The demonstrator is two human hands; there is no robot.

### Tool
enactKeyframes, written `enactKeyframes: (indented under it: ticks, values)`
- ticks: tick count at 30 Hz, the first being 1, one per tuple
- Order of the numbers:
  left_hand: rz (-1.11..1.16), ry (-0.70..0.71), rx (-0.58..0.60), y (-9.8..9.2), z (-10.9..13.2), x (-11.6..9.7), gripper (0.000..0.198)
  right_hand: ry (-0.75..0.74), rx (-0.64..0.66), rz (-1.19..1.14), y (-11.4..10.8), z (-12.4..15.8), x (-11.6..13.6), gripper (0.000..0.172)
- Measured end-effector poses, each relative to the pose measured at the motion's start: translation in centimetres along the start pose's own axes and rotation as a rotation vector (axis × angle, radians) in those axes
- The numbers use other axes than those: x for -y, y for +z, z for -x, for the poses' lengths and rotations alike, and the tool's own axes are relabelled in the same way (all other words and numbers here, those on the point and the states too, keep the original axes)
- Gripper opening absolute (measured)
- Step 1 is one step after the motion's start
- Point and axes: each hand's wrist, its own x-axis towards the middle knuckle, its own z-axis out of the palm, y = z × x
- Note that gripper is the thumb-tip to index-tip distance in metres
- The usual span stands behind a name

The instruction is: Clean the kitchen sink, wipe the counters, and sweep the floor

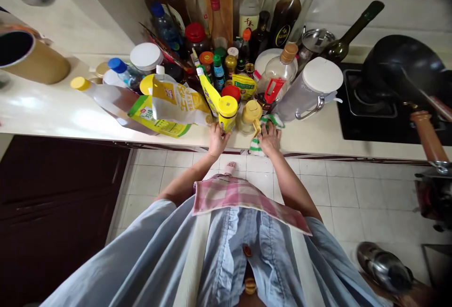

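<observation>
**Q:** Standing right behind them here. What's going on at the counter [310,135]?

**A:** Left hand [217,140] is up at the front edge, fingers around the lower end of a yellow squeeze pack [209,92], right by its fat yellow cap [228,113]. Looks like a grip from here, though the fingers are partly hidden. Right hand [270,138] sits on a green-and-white striped cloth [257,146] that hangs over the front edge, fingers spread. The hands are apart, with a small yellow-lidded glass jar [250,118] just behind the gap.

**Q:** Sounds crowded. What else is near them?

**A:** Very! A yellow sauce pouch [180,102] lies just left of the squeeze pack, and a big yellow-capped bottle [113,102] lies on its side further toward the left end. A white-lidded plastic jug [312,92] stands to the right of the jar, and a thick crowd of oil and sauce bottles [286,15] lines the back edge.

**Q:** And the stove?

**A:** Right end of the counter: a black hob [356,114] with a dark wok [402,67] on it, its wooden handle [425,135] poking past the front edge. A pink checked towel [243,198] is tucked at the waist of a pale blue shirt [123,255], with a tiled floor [335,189] below.
</observation>
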Motion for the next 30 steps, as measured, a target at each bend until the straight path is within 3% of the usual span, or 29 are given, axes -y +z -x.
enactKeyframes:
  ticks: [4, 8, 11, 14, 17, 21, 24, 27, 30]
  values:
    - [0.041, -0.039, -0.026, 0.0, -0.5, 0.1, 0.046, -0.089, -0.065, -0.067, 0.5, 1.7, -2.0, 0.046]
    - [0.079, -0.058, -0.058, -1.6, 1.5, -1.5, 0.034, 0.036, -0.061, -0.021, 0.2, 1.9, -3.2, 0.048]
    - [0.211, 0.043, 0.135, -1.8, 3.0, -4.2, 0.028, 0.072, -0.033, 0.012, 0.3, 1.1, -1.7, 0.052]
    - [0.379, 0.063, 0.285, -0.4, 3.2, -7.3, 0.039, -0.046, -0.028, -0.009, 0.6, 2.0, -1.0, 0.05]
    - [0.501, -0.001, 0.356, 1.5, 2.4, -9.4, 0.045, -0.106, -0.081, -0.026, 0.8, 4.2, -2.6, 0.049]
    - [0.688, -0.063, 0.547, 2.6, 0.9, -10.8, 0.054, 0.0, -0.177, 0.004, 1.1, 5.1, -4.5, 0.046]
    - [0.71, -0.111, 0.632, 1.9, -0.2, -11.7, 0.053, -0.078, -0.127, 0.024, 1.3, 4.6, -3.5, 0.042]
    - [0.54, -0.174, 0.606, 0.1, -0.8, -12.2, 0.044, -0.183, -0.05, 0.018, 0.9, 4.4, -2.1, 0.041]
    - [0.365, -0.187, 0.608, -2.0, -0.8, -11.5, 0.045, -0.196, -0.006, 0.015, 0.4, 4.0, -1.6, 0.042]
